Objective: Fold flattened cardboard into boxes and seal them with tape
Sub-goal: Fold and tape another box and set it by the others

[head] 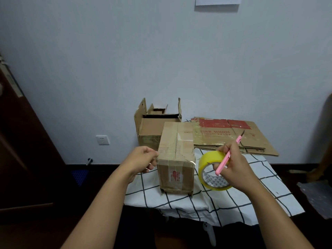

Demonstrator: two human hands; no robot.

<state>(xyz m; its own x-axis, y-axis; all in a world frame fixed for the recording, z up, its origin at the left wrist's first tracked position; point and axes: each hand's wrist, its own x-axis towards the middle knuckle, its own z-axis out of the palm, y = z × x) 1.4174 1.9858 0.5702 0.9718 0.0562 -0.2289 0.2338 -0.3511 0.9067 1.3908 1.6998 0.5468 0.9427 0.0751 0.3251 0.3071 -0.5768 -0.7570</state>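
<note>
My left hand sits at the upper left edge of the closed brown cardboard box, fingers curled and pinched together right against the corner. I cannot tell whether they grip a tape end or only touch the cardboard.

The box stands on the worktop, which is draped with a white cloth with a dark grid pattern. Its top flaps are shut and a strip of clear tape runs along the top seam and down the near face. A small red-printed label shows on that near face.

My right hand grasps two things at once: a yellow roll of packing tape, held on edge just to the right of the box, and a slim pink utility knife. The knife lies across the front of the roll, its blade end slanting up and away to the right, its butt end down by the roll's hole.

Behind the closed box stands an open brown cardboard box with its flaps upright, another smaller piece of cardboard visible inside it. To the right, a flattened sheet of brown cardboard with red printing lies on the far part of the worktop.

A white wall socket sits low on the pale wall to the left.
</note>
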